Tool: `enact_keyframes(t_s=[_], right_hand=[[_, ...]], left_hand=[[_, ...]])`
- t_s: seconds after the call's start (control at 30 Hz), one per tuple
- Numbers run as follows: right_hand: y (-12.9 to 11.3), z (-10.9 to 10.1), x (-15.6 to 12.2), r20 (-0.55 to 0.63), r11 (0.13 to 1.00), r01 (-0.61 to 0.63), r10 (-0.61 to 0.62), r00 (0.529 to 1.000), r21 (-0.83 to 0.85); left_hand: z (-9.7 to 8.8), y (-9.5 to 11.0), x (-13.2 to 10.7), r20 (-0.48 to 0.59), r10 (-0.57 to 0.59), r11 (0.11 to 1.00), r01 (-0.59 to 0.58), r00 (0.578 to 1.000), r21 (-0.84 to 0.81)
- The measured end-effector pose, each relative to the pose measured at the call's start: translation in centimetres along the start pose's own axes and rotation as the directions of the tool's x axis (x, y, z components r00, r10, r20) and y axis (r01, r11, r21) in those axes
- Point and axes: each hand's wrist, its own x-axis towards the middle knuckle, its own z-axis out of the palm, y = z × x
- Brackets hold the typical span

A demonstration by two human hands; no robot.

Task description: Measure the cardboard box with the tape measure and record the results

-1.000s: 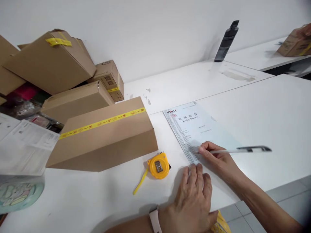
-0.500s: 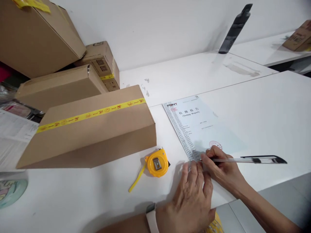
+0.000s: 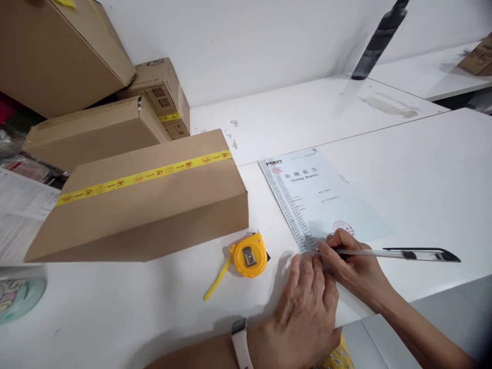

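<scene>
My right hand (image 3: pixel 355 269) pinches a clear pen with a black cap (image 3: pixel 400 253), its tip on the left margin of a printed testing report sheet (image 3: pixel 323 197) lying on the white table (image 3: pixel 423 174). My left hand (image 3: pixel 307 312) lies flat with fingers stretched out on the sheet's lower corner, touching my right hand; a pale watch band is on that wrist. A yellow tape measure (image 3: pixel 249 254) with a short length of tape pulled out lies just left of my left hand. A long cardboard box sealed with yellow tape (image 3: pixel 146 200) sits to the left of the tape measure.
Several more cardboard boxes (image 3: pixel 96 128) are stacked at the back left against the wall. Printed papers (image 3: pixel 19 210) and a round pale-green item (image 3: pixel 17 297) lie at the left edge. A dark bottle (image 3: pixel 378 41) stands at the back right; another box (image 3: pixel 478 56) is on the far table.
My right hand with the pen moved down the sheet's left margin toward me, and my left hand now touches it. The view shifted slightly left and downward.
</scene>
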Motion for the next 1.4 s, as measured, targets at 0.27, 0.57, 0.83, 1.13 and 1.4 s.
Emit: enact_keyframes(t_s=[0.27,0.57,0.83,1.13,1.4], right_hand=[[0.6,0.1,0.0,0.014,1.000,0.000,0.000,1.000,0.028],[-0.4,0.1,0.1,-0.030,0.999,-0.022,0.023,0.999,0.049],[0.2,0.2,0.0,-0.036,0.997,-0.046,0.048,0.998,0.059],[-0.1,0.0,0.1,-0.018,0.997,-0.016,0.017,1.000,0.069],[0.2,0.2,0.0,-0.014,0.994,-0.047,0.049,0.999,0.095]], left_hand=[[0.1,0.1,0.0,0.000,-0.007,1.000,0.007,1.000,-0.002],[0.3,0.2,0.0,-0.005,-0.018,1.000,0.018,1.000,-0.020],[0.1,0.1,0.0,-0.011,-0.026,0.999,0.026,1.000,-0.022],[0.1,0.1,-0.1,-0.010,-0.023,1.000,0.023,1.000,-0.019],[0.0,0.1,0.0,0.008,-0.012,1.000,0.012,1.000,-0.021]])
